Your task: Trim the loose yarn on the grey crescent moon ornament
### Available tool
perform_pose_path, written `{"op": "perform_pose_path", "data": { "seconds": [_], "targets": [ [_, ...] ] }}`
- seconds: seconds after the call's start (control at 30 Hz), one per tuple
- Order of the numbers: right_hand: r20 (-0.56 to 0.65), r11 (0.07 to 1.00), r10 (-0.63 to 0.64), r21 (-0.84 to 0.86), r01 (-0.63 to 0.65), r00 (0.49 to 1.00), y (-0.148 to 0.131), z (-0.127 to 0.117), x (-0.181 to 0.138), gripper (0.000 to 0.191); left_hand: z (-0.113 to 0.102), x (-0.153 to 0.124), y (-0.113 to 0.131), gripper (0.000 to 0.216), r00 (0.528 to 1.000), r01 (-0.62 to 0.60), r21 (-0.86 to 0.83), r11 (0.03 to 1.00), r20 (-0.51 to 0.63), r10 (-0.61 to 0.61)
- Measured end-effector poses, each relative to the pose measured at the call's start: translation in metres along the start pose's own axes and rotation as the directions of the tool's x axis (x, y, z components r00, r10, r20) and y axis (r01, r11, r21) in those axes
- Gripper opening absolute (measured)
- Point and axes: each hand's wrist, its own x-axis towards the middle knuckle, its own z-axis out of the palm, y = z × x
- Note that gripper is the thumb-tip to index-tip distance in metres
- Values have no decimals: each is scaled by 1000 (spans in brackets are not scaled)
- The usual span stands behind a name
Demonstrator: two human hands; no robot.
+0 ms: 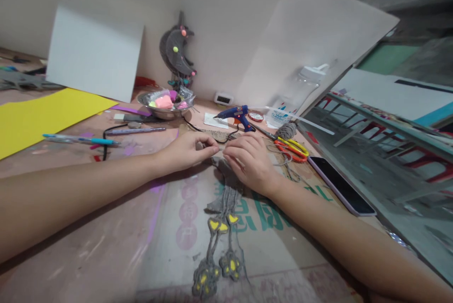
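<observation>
A grey craft piece (230, 185) lies on the cardboard in front of me, its upper part partly covered by my hands. From it hang grey strands with yellow-centred hearts (222, 225) and grey flowers dotted yellow (205, 278). My left hand (189, 152) is over the upper left of the piece, thumb and fingertips pinched together. Close beside it, my right hand (249, 159) has its fingers curled in above the piece. Whatever sits between the fingertips of either hand is too small or hidden. Just behind them rests a blue glue gun (238, 114).
Scissors (292, 148), grey yarn (286, 130) and a phone (341, 185) lie to the right. A clear bottle (297, 95) stands behind. A metal bowl (166, 113) holds coloured clay packets. Pens (81, 140) and yellow sheet (42, 116) are left; a grey moon decoration (177, 53) hangs behind.
</observation>
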Motion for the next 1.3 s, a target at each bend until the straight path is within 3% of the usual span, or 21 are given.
{"op": "perform_pose_path", "data": {
  "seconds": [0.1, 0.33, 0.5, 0.7, 0.97, 1.3],
  "targets": [
    [21, 999, -18, -48, 19, 1000, -3, -1, 1, 14, 0, 0, -1, 23, 999, -1, -60, 998, 46, 4],
    [20, 995, 95, -23, -95, 995, 0, 4, 2, 10, 4, 2, -8, 19, 997, -71, -24, 997, 41, 72],
    [78, 987, 161, 6, -162, 984, -1, 7, 3, 13, 4, 2, -9, 20, 1000, 20, -25, 999, 3, -20],
    [192, 997, 59, -52, -50, 980, -9, 6, 6, 16, 2, 3, -12, 17, 996, 82, 18, 996, -24, -81],
    [240, 996, -11, -79, 30, 971, -7, 8, 6, 18, 3, 4, -12, 17, 998, -64, 236, 970, 13, 62],
    [305, 992, -9, -114, 46, 952, -8, 8, 7, 22, 4, 4, -16, 16, 992, -128, 299, 946, 20, 128]
  ]
}}
